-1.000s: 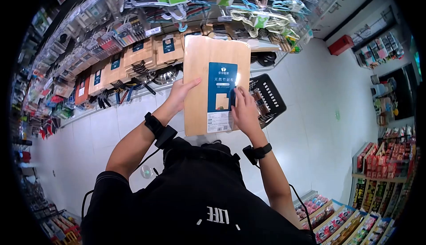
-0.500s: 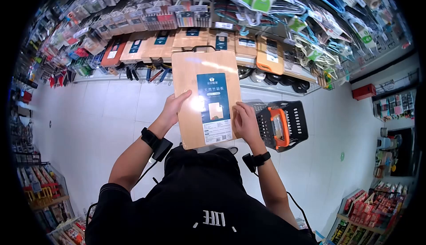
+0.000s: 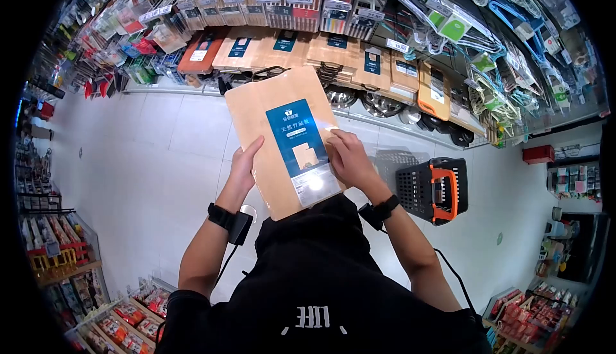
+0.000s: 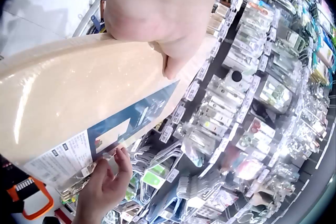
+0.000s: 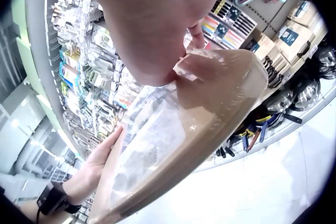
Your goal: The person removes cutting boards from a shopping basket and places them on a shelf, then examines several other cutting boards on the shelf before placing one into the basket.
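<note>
A light bamboo cutting board (image 3: 247, 113) in clear plastic wrap is held in front of the body, its top leaning to the left. A blue and white label (image 3: 292, 133) runs down its face. My left hand (image 3: 243, 169) grips the left edge, thumb lying over the front and the other fingers hidden behind. On the opposite edge, my right hand (image 3: 351, 160) has its fingers bent; in the left wrist view this hand (image 4: 107, 182) pinches the wrapped edge beside the label. Wrinkled, shiny wrap shows near it in the right wrist view.
More cutting boards (image 3: 372, 72) line the shelf ahead, with metal pans (image 3: 382, 102) beneath them. Packaged utensils (image 3: 295, 8) and clothes hangers (image 3: 449, 24) hang above. A black basket with an orange handle (image 3: 443, 193) stands on the floor to the right. Snack shelves (image 3: 128, 322) are behind.
The board has tilted, its top swinging left. My right fingers have gone from the label to the right edge. The head view has turned left, so shelf and basket appear farther right.
</note>
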A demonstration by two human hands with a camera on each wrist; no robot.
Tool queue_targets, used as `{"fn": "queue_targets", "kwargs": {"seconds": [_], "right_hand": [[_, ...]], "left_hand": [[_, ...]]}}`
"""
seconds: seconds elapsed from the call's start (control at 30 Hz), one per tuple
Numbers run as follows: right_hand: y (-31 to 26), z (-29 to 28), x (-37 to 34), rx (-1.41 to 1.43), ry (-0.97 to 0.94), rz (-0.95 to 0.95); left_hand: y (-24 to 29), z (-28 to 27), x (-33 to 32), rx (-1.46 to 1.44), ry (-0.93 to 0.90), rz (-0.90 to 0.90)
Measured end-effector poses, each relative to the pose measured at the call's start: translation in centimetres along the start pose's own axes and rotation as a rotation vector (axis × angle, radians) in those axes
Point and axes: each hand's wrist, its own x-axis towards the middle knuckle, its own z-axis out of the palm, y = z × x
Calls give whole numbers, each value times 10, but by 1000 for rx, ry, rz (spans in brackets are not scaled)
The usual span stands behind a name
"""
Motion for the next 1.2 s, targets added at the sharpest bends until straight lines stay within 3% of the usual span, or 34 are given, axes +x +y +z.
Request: {"fn": "queue_targets", "kwargs": {"seconds": [0.13, 0.43, 0.57, 0.8, 1.13, 1.2], "right_hand": [[0, 23, 31, -6, 7, -91], [10, 45, 116, 147, 107, -182], [43, 64, 160, 121, -163, -77], [84, 45, 216, 262, 3, -101], [136, 42, 225, 283, 193, 116], [137, 43, 224, 285, 190, 246]], "left_hand": [[3, -34, 4, -85, 22, 48], [40, -45, 41, -92, 97, 74], [80, -26, 77, 13, 171, 141], [122, 15, 121, 69, 127, 143], [144, 57, 205, 220, 17, -13], [146, 64, 224, 263, -27, -48]]}}
